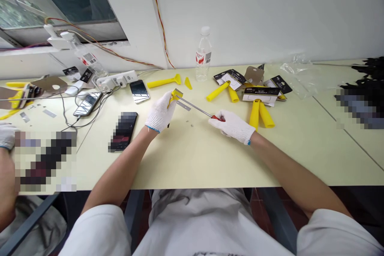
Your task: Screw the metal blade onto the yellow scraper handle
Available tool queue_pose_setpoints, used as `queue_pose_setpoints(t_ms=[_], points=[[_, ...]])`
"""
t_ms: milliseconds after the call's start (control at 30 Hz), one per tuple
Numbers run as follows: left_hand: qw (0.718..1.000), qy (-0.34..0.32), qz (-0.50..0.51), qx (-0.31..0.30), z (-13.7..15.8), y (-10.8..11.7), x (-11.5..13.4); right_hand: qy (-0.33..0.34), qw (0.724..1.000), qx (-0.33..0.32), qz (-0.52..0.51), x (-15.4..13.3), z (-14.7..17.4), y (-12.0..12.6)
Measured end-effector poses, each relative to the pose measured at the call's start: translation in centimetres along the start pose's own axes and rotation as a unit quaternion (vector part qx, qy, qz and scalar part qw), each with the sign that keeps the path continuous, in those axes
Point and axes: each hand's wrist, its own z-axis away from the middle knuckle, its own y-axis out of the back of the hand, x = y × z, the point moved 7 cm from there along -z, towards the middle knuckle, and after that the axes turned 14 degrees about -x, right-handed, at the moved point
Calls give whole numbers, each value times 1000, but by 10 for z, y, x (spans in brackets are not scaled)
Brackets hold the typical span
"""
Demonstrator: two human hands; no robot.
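Observation:
In a white knitted glove, my left hand [161, 112] is closed around a yellow scraper [173, 95], whose head with a metal blade [179, 93] points up and right. My gloved right hand [233, 125] grips a screwdriver [196, 108] by its red handle. The long shaft reaches left, its tip at the scraper's head. Just beyond and below lies a flat metal blade [184, 106] with holes. Some tiny bits, perhaps screws [192, 125], rest on the table near it. Behind are another yellow scraper [160, 83] and a small yellow cover piece [188, 83].
Packaged yellow scrapers [261, 114] with black-and-white cards lie at right. A plastic bottle [203, 58] stands by the wall. Phones [139, 91], a power strip [118, 81] and cables occupy the left. Another person's gloved hand [6, 135] shows at far left. Clear plastic bags [300, 74] lie back right.

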Motion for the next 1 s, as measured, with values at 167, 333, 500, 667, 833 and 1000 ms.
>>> queue_pose_setpoints(t_ms=[167,333,500,667,833,1000], points=[[1000,4,-25,-12,-1,-1,1,1,997,-74,-28,0,-1,-11],[999,9,-46,-26,-1,-3,4,7,1000,-4,7,1,-1,-3],[998,11,-60,-25,0,-5,4,-1,996,-84,-11,3,-3,-13],[998,20,-37,-36,-1,-3,5,0,999,1,51,-1,-1,-2],[998,26,-38,-37,-1,-2,7,2,998,-58,-22,-1,-1,-12],[999,22,-32,-37,-1,-3,5,6,999,-28,-25,-2,0,-9]])
